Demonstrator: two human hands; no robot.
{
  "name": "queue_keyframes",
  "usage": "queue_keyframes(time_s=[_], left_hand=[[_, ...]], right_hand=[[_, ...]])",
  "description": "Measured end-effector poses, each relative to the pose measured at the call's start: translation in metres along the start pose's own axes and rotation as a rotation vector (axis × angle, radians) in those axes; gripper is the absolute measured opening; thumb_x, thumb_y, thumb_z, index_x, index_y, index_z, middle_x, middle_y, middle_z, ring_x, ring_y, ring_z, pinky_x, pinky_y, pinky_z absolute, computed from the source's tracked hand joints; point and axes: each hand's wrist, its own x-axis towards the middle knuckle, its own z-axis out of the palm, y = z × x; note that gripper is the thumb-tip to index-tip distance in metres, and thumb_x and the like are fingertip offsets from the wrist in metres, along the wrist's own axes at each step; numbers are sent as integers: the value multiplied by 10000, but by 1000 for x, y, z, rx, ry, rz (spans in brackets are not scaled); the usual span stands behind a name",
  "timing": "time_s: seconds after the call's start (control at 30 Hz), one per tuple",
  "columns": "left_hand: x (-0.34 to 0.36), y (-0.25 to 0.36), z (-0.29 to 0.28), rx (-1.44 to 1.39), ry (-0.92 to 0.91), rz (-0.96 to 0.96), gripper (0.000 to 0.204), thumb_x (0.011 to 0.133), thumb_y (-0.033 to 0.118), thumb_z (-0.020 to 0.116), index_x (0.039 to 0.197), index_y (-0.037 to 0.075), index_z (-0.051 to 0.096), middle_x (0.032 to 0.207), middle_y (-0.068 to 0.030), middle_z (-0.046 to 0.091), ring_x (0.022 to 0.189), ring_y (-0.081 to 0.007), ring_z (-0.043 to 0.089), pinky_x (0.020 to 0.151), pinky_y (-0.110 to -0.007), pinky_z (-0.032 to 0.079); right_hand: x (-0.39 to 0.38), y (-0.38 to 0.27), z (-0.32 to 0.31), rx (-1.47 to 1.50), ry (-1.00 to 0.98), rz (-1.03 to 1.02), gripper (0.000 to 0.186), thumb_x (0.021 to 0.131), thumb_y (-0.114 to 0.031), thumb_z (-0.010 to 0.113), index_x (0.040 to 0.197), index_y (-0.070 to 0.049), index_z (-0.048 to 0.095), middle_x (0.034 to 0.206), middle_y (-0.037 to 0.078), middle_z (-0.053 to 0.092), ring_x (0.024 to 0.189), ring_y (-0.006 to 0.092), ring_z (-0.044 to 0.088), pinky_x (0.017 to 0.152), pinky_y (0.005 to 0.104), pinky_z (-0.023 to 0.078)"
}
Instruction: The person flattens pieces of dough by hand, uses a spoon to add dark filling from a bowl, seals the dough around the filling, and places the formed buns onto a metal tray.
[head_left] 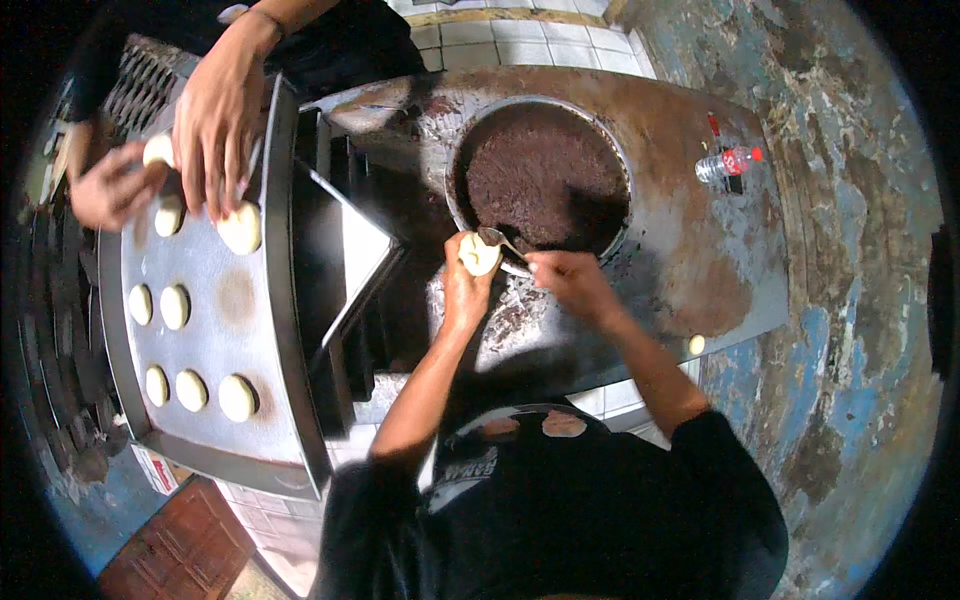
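My left hand (464,288) holds a pale yellow piece of dough (479,256), cupped at the near rim of a large round pan (449,190). Between the fingers of my right hand (573,284) is a spoon (512,248), its tip over the dough. A little dark stuff shows at the spoon's tip. Crumbly dark brown filling (530,165) covers the inside of the pan, just beyond both hands.
To the left, a metal tray (210,345) bears several round dough pieces (237,398). Another person's hands (215,130) work over its far end. A plastic bottle (728,164) lies at the table's right, and a small dough ball (697,345) sits by the near edge.
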Motion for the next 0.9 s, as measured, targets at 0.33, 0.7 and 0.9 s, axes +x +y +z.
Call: queue_keyframes(time_s=[0.33,0.7,0.9], left_hand=[[-36,-41,5,-88,-15,-59,409,848,-69,581,1207,111,506,1038,-78,645,967,-206,634,854,-346,501],[-177,22,40,-197,-174,74,608,780,63,837,1266,80,473,1048,-40,620,939,-144,609,822,-301,522],[-238,63,49,-690,-332,-154,368,857,137,791,1152,110,573,937,18,621,833,-83,584,704,-238,502]], right_hand=[[-118,15,11,-683,55,-235,213,921,-146,641,1099,-35,680,956,168,643,845,352,663,702,429,552],[-182,-50,10,-665,70,-757,579,884,53,546,1444,-17,414,1098,204,667,1046,347,651,977,392,497],[-246,-41,-7,-23,215,-238,597,951,-44,616,1481,-25,340,1230,91,691,1142,201,623,1017,349,464]])
